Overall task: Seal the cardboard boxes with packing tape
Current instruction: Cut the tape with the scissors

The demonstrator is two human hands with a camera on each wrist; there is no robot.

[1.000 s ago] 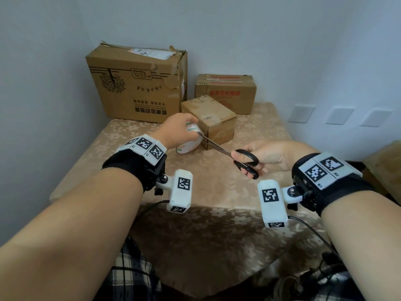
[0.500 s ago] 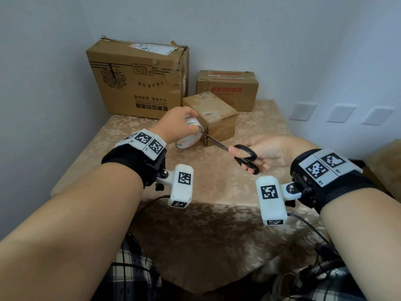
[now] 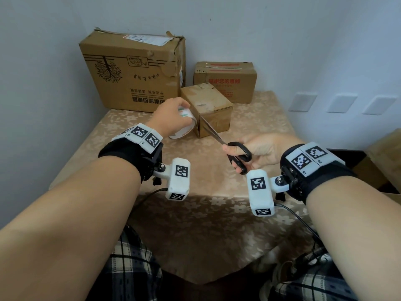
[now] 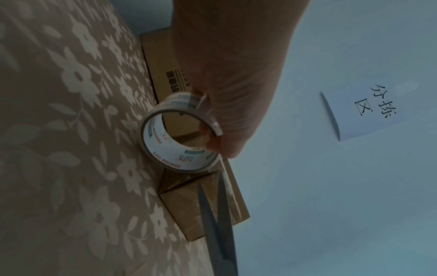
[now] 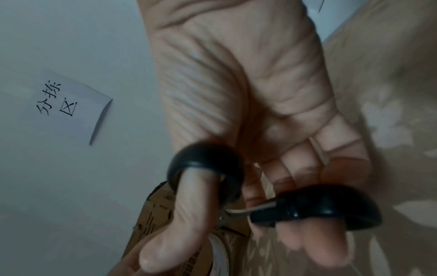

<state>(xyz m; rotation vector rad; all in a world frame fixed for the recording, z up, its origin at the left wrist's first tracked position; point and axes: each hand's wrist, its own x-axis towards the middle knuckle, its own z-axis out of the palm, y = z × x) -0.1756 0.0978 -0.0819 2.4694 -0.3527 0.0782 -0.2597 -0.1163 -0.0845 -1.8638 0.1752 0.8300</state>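
My left hand (image 3: 171, 118) has its grip curled round the white-cored roll of clear packing tape (image 3: 184, 127), held on edge just beside the near left corner of the small brown cardboard box (image 3: 208, 109). That box sits on the beige flowered counter (image 3: 249, 127), out at about twelve o'clock from me. My right hand (image 3: 256, 151) has thumb and fingers through the black loops of the steel-bladed scissors (image 3: 225, 144), so its grip is closed on the handles. The relation that matters is this: the strip to be cut must lie in the narrow gap between roll and box, at about eleven o'clock from my right grip. The scissors' long axis runs along that same line, tips pointing up and left into the gap. In the left wrist view the blades (image 4: 217, 214) stand slightly parted, lying across the box's taped side, their tips just short of the roll. I cannot tell whether tape sits between them. My right hand is the nearer one to me; the left is further out, at the box.
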